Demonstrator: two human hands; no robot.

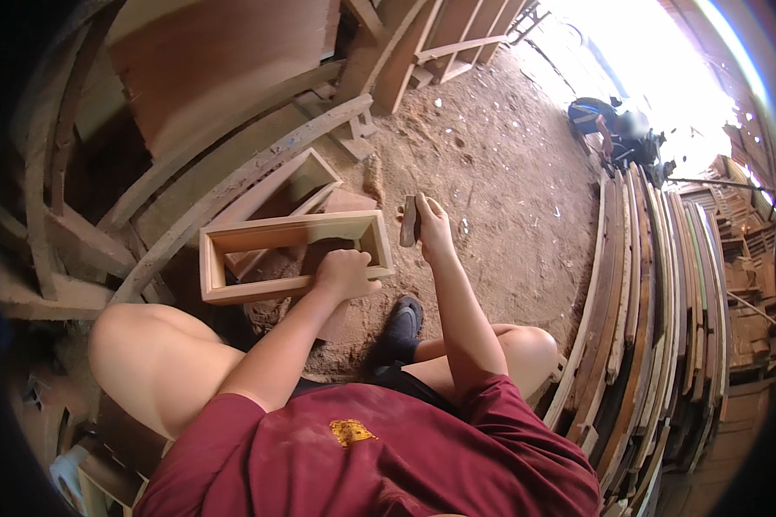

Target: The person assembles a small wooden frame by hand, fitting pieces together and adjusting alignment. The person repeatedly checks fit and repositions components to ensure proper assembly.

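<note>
My left hand [343, 274] is closed over the near long side of a wooden frame [272, 289], toward its right end, knuckles up and fingers curled out of sight, so I cannot tell how deep they reach. The frame is in front of me, a little to the left, over the sandy floor [500, 172]. My right hand [436, 226], to the right of the frame and apart from it, pinches a small brown block [409, 226] between thumb and fingers.

I judge the frame light enough for one hand to steady, and stiff, since its boards look solid and its corners square. The bare wood should grip dry rather than slip, though dust could loosen my hold; the corner joints seem the weakest places. The middle of a long side, or both short ends, would be the balanced places to hold. The block looks light and firm, best taken by its sides.

The frame's long axis runs left to right, its right end slightly farther away, its opening facing up toward me. The block's long axis runs near to far. Beyond the frame, a second wooden box [252, 189] slants from near left to far right.
</note>
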